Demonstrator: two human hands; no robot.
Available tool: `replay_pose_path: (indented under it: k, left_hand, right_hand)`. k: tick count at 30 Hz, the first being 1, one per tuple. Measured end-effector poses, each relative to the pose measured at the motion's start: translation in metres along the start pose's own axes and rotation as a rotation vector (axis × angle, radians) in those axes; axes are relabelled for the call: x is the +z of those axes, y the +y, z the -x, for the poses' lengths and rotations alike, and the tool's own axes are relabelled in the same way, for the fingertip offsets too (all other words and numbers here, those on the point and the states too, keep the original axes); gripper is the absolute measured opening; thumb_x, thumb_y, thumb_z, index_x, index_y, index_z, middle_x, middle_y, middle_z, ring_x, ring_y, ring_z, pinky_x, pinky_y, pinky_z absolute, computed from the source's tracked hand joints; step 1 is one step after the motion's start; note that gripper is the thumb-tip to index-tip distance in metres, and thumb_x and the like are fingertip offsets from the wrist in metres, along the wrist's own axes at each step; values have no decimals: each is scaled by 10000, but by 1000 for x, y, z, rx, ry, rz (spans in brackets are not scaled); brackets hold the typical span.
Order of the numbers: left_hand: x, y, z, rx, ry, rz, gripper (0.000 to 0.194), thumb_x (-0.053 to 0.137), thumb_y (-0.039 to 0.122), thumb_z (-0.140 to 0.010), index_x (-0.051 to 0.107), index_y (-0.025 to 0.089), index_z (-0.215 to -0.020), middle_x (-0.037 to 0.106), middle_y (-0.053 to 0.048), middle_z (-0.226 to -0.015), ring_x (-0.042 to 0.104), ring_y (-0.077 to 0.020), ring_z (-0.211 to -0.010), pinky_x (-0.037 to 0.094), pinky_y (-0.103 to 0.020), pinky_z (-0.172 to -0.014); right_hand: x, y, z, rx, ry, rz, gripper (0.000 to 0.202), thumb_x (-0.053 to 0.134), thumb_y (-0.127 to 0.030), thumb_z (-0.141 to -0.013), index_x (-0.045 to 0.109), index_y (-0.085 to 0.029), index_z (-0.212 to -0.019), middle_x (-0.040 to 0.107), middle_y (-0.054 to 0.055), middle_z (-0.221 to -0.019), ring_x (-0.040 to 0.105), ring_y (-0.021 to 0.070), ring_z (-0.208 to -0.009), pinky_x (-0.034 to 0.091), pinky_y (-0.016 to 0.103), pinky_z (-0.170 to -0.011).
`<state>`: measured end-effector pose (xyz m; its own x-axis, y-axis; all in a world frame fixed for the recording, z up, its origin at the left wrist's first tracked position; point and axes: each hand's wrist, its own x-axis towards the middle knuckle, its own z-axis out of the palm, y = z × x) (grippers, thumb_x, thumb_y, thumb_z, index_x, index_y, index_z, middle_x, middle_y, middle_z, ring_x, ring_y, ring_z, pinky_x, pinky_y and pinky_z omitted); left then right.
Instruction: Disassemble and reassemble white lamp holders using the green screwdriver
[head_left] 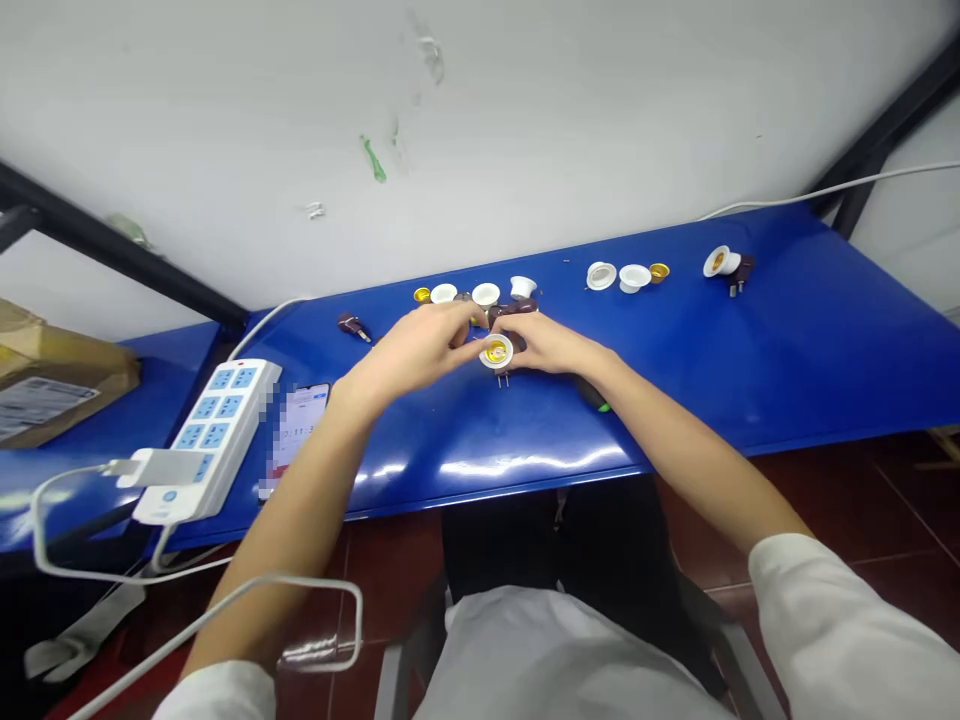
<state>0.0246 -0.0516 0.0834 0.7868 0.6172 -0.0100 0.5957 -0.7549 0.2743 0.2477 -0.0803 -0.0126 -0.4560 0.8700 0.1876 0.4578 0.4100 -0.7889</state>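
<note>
Near the middle of the blue table (480, 430), a white socket cup (496, 351) with a gold inside faces the camera, two metal prongs showing below it. My right hand (544, 343) is closed on this piece from the right, its thumb and fingers around a dark brown part. From the left, my left hand (431, 345) reaches to the cup's rim with thumb and fingers bent; whether it grips the rim or only touches it is unclear. Just behind my hands are white cups (486, 294) and brown parts, partly covered by my fingers.
White cups (634, 278) and a gold cup (659, 272) lie back right, beyond them a white-and-brown plug piece (721, 262). A brown plug (354, 326), a power strip (214, 430) and a phone (300, 425) are left. A green-tipped tool (602, 405) lies beside my right forearm.
</note>
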Motion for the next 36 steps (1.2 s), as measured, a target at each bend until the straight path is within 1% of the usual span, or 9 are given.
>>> replay_pose_path:
  k: [2,5,11,17,23,25,29,32,36]
  left_hand:
    - [7,0,10,47,-63,-4,345,610,467,-1023,733,203,-1207,734,-67,-959,646,-210,-808,433,-303,-745]
    - [22,-4,20,76,-77,-12,387,609,463,-1031,717,205,-1299,751,-104,-1082,685,-251,-931,479,-332,-830]
    - [40,-10,18,109,-38,-11,342,537,426,-1071,744,196,-1216,701,-88,-959,666,-233,-877,470,-317,-794]
    - [46,-10,14,130,-22,63,388,457,421,-1099,755,177,-1144,692,-78,-913,648,-208,-833,464,-306,-783]
    - [50,-12,15,95,-24,192,346,484,410,-1084,745,190,-1141,733,-82,-999,674,-213,-893,479,-313,-836]
    - [49,-12,15,84,-17,216,338,500,417,-1073,739,190,-1146,725,-70,-962,657,-205,-858,470,-307,-809]
    - [45,-12,17,25,46,227,355,566,424,-1035,700,205,-1280,585,8,-757,537,-156,-681,389,-271,-674]
    - [42,-13,19,-10,81,225,380,608,404,-1008,665,211,-1330,516,36,-736,471,-131,-638,352,-258,-644]
    - [44,-14,20,-7,83,212,368,606,422,-1016,665,197,-1301,495,37,-730,468,-137,-651,355,-262,-658]
  right_hand:
    - [0,1,0,-7,-3,11,287,790,-398,-857,628,-182,-958,687,20,-882,594,191,-796,381,291,-713]
    - [1,3,-1,-9,-13,22,288,789,-402,-872,637,-181,-976,698,23,-894,599,192,-796,386,291,-713]
    - [1,5,-2,-12,-3,33,270,799,-367,-869,642,-180,-985,711,30,-928,616,198,-825,396,294,-732]
    - [1,3,-1,-26,1,28,298,805,-396,-883,641,-168,-981,698,28,-921,622,194,-831,392,291,-724]
    - [1,2,-1,-33,3,18,279,794,-379,-884,644,-170,-990,704,31,-926,614,190,-826,390,287,-727]
    - [1,2,-1,-37,5,14,302,799,-403,-881,642,-170,-989,704,32,-932,612,189,-825,390,287,-730]
    - [1,3,-1,-40,10,6,295,795,-402,-872,634,-175,-968,699,29,-927,611,191,-820,388,289,-736]
    - [0,2,0,-35,11,-4,273,801,-362,-852,647,-175,-978,708,30,-935,614,194,-831,390,292,-748]
    - [0,2,0,-26,4,-8,291,802,-369,-853,664,-170,-1013,724,43,-964,631,206,-858,405,298,-755]
